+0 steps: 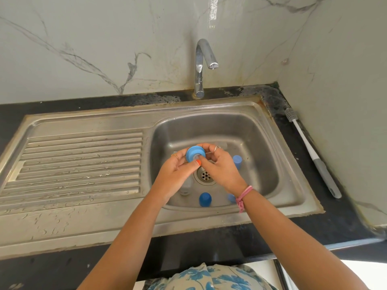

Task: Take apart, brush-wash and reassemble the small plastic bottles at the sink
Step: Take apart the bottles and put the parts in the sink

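Over the sink basin point(261, 143), my left hand point(178, 174) grips a round blue bottle collar point(193, 153) with a clear teat in its middle. My right hand point(222, 166) pinches that same piece from the right, thumb on the teat. A clear bottle body point(186, 188) stands in the basin, partly hidden under my left hand. Blue caps stand on the basin floor: one at the right point(237, 161), a darker one at the front point(205, 199), and a third point(231, 197) half hidden behind my right wrist.
A white-and-grey bottle brush point(310, 153) lies on the black counter to the right of the sink, along the wall. The tap point(204, 65) stands behind the basin, with no water running. The ribbed drainboard point(79, 164) stretches to the left. The drain point(206, 175) lies between my hands.
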Action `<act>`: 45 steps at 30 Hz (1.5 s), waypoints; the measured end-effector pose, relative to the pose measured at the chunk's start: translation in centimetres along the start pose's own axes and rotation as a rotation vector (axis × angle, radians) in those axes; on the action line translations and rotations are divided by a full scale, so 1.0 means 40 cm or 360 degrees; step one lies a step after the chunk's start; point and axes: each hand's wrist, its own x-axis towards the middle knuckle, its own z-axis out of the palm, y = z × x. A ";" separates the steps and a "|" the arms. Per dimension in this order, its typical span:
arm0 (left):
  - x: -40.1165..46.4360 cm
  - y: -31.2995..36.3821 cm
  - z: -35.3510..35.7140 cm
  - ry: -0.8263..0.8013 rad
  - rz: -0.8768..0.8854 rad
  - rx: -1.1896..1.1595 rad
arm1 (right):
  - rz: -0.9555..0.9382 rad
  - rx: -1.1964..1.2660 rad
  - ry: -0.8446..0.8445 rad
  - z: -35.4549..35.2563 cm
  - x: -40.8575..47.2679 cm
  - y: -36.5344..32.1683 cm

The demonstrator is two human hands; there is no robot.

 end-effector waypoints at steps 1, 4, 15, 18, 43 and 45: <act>0.001 0.004 0.000 0.0020 0.0014 0.0019 | -0.0020 -0.0051 0.0027 0.001 0.000 -0.001; 0.010 0.011 0.002 0.0028 0.0036 0.0004 | -0.0109 -0.0137 0.0152 0.007 -0.006 -0.011; 0.027 0.020 0.015 -0.0001 0.0012 -0.0052 | -0.0311 -0.0276 0.0432 0.017 -0.013 -0.020; 0.029 0.008 0.029 0.0090 0.0023 0.0021 | -0.0255 -0.0296 0.0373 0.003 -0.003 -0.017; 0.080 -0.045 0.073 0.0116 0.0277 0.1116 | 0.0272 0.0347 -0.0678 -0.060 0.046 0.024; 0.086 -0.049 0.066 0.0141 0.0318 0.1052 | 0.0272 0.0323 -0.0667 -0.057 0.050 0.021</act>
